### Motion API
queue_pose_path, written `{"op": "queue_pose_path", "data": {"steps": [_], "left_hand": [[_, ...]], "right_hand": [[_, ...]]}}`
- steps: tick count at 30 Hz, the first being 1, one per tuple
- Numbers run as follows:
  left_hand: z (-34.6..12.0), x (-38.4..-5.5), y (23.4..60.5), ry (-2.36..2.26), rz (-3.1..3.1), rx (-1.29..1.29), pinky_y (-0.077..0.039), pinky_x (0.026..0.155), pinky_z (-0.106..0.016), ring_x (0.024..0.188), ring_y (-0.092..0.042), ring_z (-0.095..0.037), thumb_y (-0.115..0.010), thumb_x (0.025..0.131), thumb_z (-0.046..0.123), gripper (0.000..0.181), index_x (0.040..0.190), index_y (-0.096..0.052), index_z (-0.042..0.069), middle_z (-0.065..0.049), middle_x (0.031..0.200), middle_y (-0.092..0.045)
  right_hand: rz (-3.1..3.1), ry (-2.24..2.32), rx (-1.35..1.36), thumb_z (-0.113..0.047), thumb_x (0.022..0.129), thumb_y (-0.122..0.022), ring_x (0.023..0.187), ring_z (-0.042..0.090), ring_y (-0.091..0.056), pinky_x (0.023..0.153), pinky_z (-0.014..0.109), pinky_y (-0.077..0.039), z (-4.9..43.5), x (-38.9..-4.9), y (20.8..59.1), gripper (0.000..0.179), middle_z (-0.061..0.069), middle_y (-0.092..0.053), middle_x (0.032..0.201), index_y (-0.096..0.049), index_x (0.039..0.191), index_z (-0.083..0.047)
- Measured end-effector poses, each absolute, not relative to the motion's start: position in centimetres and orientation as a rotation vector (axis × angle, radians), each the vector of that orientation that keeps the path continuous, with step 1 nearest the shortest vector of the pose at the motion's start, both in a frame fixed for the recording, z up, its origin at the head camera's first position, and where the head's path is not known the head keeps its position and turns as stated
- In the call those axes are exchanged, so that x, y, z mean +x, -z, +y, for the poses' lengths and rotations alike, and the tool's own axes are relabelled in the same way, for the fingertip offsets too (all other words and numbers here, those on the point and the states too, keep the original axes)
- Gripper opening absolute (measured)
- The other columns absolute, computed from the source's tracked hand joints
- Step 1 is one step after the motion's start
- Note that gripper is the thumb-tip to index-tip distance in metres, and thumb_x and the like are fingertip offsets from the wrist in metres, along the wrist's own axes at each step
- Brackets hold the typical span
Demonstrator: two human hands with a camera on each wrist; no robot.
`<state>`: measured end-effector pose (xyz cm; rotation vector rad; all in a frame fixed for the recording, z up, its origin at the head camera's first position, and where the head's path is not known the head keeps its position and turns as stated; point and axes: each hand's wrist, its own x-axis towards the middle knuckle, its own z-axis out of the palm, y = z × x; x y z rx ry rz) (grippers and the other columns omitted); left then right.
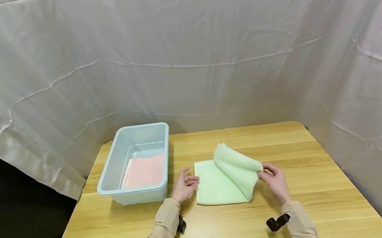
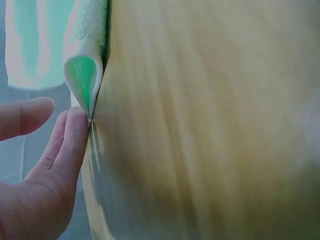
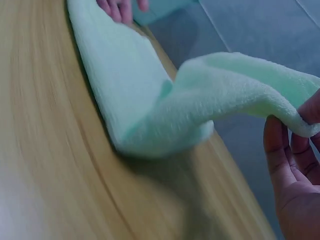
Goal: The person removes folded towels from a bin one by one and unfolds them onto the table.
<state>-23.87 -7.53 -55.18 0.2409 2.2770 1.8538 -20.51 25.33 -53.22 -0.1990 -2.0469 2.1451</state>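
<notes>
A light green towel [image 1: 214, 185] lies folded on the wooden table, its right part lifted and curling over toward the left. My right hand [image 1: 276, 182] pinches the raised corner between thumb and fingers; in the right wrist view the towel [image 3: 200, 100] twists up from the table to that hand [image 3: 300, 185]. At the towel's left edge rests my left hand [image 1: 183, 186], its fingers loosely extended. The left wrist view shows the fingertips [image 2: 75, 117] of this hand right at the folded edge, the thumb held apart from them.
A light blue plastic bin [image 1: 165, 185] stands on the table left of my left hand, with a pink cloth [image 1: 145, 171] lying flat inside. Pale grey curtains [image 1: 205, 54] hang behind and beside the wooden table [image 1: 225, 233].
</notes>
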Motion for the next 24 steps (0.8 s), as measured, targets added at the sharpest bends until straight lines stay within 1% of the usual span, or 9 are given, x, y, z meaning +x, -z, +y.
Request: {"op": "queue_pose_path", "data": {"steps": [3,5,7,9,12,14,16,20,24], "left_hand": [[-7.5,-23.9,55.1,-1.842,2.281,0.239,-0.058,0.096,-0.043,0.113,-0.065,-0.043,-0.058,0.093,-0.009,0.066,0.150,-0.025,-0.008,-0.032,0.122,-0.065],[-7.5,-23.9,55.0,-1.839,2.278,0.237,-0.058,0.096,-0.043,0.113,-0.064,-0.043,-0.058,0.094,-0.008,0.066,0.151,-0.025,-0.008,-0.031,0.123,-0.065],[-7.6,-23.9,54.9,-1.834,2.280,0.244,-0.058,0.096,-0.043,0.113,-0.064,-0.043,-0.059,0.094,-0.008,0.066,0.150,-0.025,-0.008,-0.031,0.123,-0.065],[-7.6,-23.8,55.0,-1.826,2.285,0.255,-0.058,0.096,-0.044,0.113,-0.064,-0.043,-0.059,0.094,-0.008,0.065,0.150,-0.025,-0.008,-0.032,0.123,-0.065],[-7.6,-23.8,54.9,-1.811,2.295,0.252,-0.058,0.096,-0.045,0.112,-0.065,-0.043,-0.059,0.095,-0.006,0.065,0.150,-0.026,-0.007,-0.031,0.122,-0.065],[-7.6,-23.8,54.9,-1.798,2.308,0.250,-0.058,0.095,-0.044,0.111,-0.065,-0.042,-0.059,0.095,-0.005,0.064,0.150,-0.026,-0.007,-0.030,0.121,-0.066],[-7.6,-23.9,54.8,-1.788,2.319,0.248,-0.058,0.095,-0.044,0.111,-0.066,-0.042,-0.059,0.095,-0.005,0.064,0.150,-0.027,-0.007,-0.029,0.121,-0.066],[-7.2,-23.9,54.6,-1.806,2.295,0.259,-0.057,0.097,-0.044,0.111,-0.065,-0.041,-0.060,0.095,-0.005,0.063,0.149,-0.028,-0.008,-0.030,0.120,-0.067],[-6.6,-23.9,54.3,-1.817,2.230,0.333,-0.057,0.098,-0.041,0.111,-0.065,-0.041,-0.062,0.094,-0.003,0.065,0.149,-0.028,-0.008,-0.030,0.120,-0.067]], "right_hand": [[-1.951,-2.188,-0.327,0.008,0.090,-0.064,0.084,-0.001,-0.068,0.076,0.016,-0.058,26.9,-20.2,53.8,0.025,-0.013,-0.065,0.095,-0.071,0.096,-0.016],[-1.863,-2.244,-0.410,0.008,0.090,-0.063,0.082,0.000,-0.068,0.075,0.017,-0.059,27.8,-19.8,54.3,0.028,-0.011,-0.063,0.095,-0.070,0.094,-0.019],[-1.786,-2.289,-0.489,0.009,0.090,-0.062,0.077,0.002,-0.066,0.070,0.018,-0.058,28.7,-19.3,54.6,0.028,-0.010,-0.064,0.091,-0.070,0.093,-0.019],[-1.741,-2.319,-0.565,0.008,0.091,-0.061,0.066,0.004,-0.064,0.060,0.019,-0.057,29.4,-18.7,54.9,0.025,-0.009,-0.063,0.083,-0.067,0.093,-0.017],[-1.722,-2.307,-0.676,0.003,0.093,-0.061,0.050,0.004,-0.054,0.044,0.019,-0.047,30.3,-17.9,55.1,0.020,-0.010,-0.059,0.066,-0.059,0.089,-0.016],[-1.718,-2.251,-0.748,-0.002,0.094,-0.062,0.042,0.004,-0.048,0.037,0.018,-0.041,30.7,-17.6,55.0,0.018,-0.011,-0.055,0.058,-0.054,0.086,-0.016],[-1.705,-2.176,-0.808,-0.006,0.094,-0.064,0.040,0.002,-0.044,0.034,0.017,-0.036,30.8,-17.5,54.8,0.019,-0.011,-0.052,0.054,-0.052,0.083,-0.016],[-1.720,-2.021,-0.777,-0.009,0.093,-0.067,0.038,0.003,-0.043,0.034,0.019,-0.037,30.4,-17.8,54.2,0.015,-0.010,-0.053,0.051,-0.056,0.085,-0.015],[-1.860,-1.974,-0.548,-0.002,0.092,-0.066,0.042,0.006,-0.051,0.041,0.019,-0.044,28.8,-18.9,53.8,0.007,-0.008,-0.060,0.055,-0.063,0.093,-0.009]]}}
